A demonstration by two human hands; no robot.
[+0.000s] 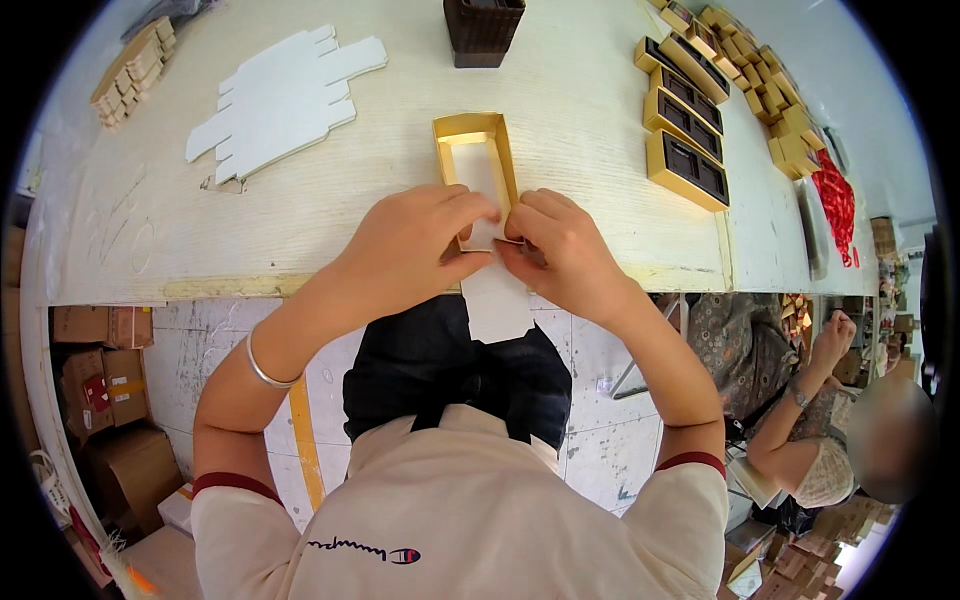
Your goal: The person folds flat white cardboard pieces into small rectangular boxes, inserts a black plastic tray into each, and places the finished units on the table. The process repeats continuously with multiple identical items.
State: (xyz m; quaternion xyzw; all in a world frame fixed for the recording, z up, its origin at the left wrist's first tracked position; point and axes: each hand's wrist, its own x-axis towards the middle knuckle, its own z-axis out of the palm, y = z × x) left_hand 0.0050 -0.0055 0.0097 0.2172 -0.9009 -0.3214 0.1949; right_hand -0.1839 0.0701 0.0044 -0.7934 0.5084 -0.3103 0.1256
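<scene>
A long gold paper box (505,150) with a white inside stands on the table before me, its far end folded up. At its near end a white flap (497,303) hangs over the table edge toward my lap. My left hand (425,232) is closed at the near left corner of the box, its fingertips slightly blurred. My right hand (560,240) grips the near right corner, thumb below and curled fingers on the side wall. Beyond the box stands a stack of dark brown plastic trays (484,35).
Flat white cut card blanks (285,100) lie to the left, with a stack of pale card pieces (133,72) behind. Gold boxes with dark inserts (688,170) stand right, near red ribbons (835,205). Cartons (125,480) fill the space below left. Another person (810,440) sits at right.
</scene>
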